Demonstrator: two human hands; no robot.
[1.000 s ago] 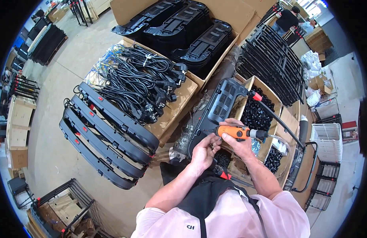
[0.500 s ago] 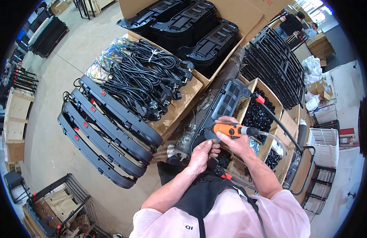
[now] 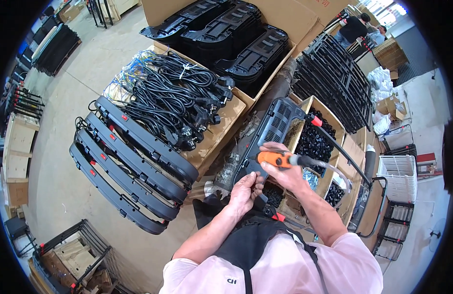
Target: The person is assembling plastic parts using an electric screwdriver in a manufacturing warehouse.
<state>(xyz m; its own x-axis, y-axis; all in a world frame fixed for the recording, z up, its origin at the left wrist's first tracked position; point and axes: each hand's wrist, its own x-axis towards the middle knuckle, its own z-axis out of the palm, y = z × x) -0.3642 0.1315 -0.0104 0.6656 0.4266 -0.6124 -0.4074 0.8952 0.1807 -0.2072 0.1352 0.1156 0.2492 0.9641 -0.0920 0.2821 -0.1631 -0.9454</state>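
Observation:
A long black plastic housing (image 3: 276, 125) with rows of vent slots lies slantwise in front of me. My right hand (image 3: 287, 177) is wrapped round an orange power screwdriver (image 3: 275, 159), whose nose points left over the housing's lower part. From the back of the tool a clear hose (image 3: 337, 172) curves away to the right. My left hand (image 3: 244, 192) rests at the near end of the housing, thumb and fingers pinched together. Whatever sits between those fingertips is too small to make out. The screwdriver's tip is hidden by blur and the hand.
Several black housings (image 3: 138, 142) with red switches stand in a row at left, beside bundled power cords (image 3: 172, 93). Behind them, a carton holds black mouldings (image 3: 226, 24). Small black parts fill a wooden bin (image 3: 340, 132) at right. Black metal frames (image 3: 334, 81) lean beyond it.
The screwdriver and my right hand have shifted slightly left, and the tool is now blurred. My left hand stays near the same spot at the housing's end.

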